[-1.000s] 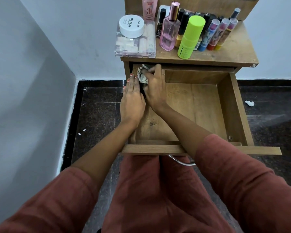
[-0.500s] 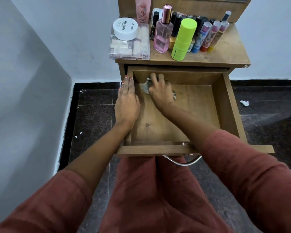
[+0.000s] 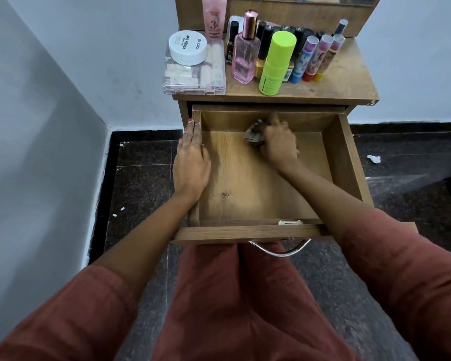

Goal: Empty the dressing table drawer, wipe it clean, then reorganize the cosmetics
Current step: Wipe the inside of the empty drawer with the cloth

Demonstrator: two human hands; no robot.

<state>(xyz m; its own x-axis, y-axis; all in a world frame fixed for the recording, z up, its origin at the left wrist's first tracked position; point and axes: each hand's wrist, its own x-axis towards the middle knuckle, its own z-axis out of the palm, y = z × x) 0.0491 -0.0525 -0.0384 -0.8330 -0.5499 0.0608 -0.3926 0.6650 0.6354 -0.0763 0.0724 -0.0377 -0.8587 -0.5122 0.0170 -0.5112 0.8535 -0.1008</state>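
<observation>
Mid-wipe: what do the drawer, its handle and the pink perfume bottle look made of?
The drawer looks like matte wood-grain laminate board, its grain even and flat. Its handle looks like polished metal: a thin curved bar with bright glints. The pink perfume bottle is see-through, probably tinted glass, possibly plastic.

The left hand (image 3: 190,165) lay flat on the left wall of the drawer (image 3: 346,157). The right hand (image 3: 279,144) held a cloth (image 3: 254,132) on its floor near the back. Above, cosmetics (image 3: 276,63) stood on the tabletop (image 3: 344,79).
</observation>
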